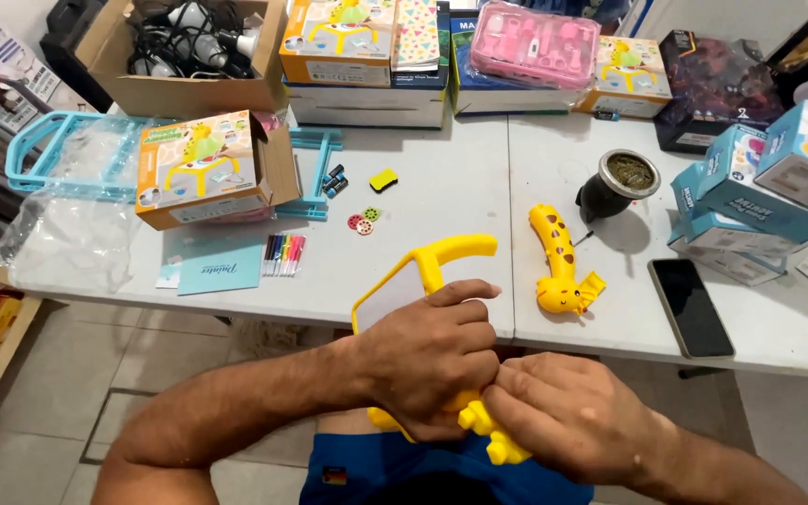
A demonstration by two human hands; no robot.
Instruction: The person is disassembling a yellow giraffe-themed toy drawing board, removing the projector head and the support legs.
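Right now both hands are on a yellow plastic toy table, held over the lap at the near edge of the white table, w/ its upper part reaching above that edge. Toy is bright yellow, glossy, w/ a flat pale panel set in a rounded yellow frame; one curved leg sticks up and right at the top, and stubby yellow bits poke out below btwn the hands. Left hand is clamped round the toy's lower frame, fingers wrapped over the front, thumb side hidden. Right hand is pinched on a small yellow part at the toy's bottom, fingertips touching the left hand's knuckles; what exactly it grips is mostly covered. On the table just right of the toy lies a yellow giraffe-shaped piece w/ brown spots, head toward the near edge. Further right, a dark phone lies flat, screen up, and a dark cup w/ a metal rim stands behind the giraffe piece. To the left: a pack of coloured markers, a teal card, and an orange toy box lying open-ended. Small round discs and a yellow sponge-like block sit mid-table, well apart from the hands.
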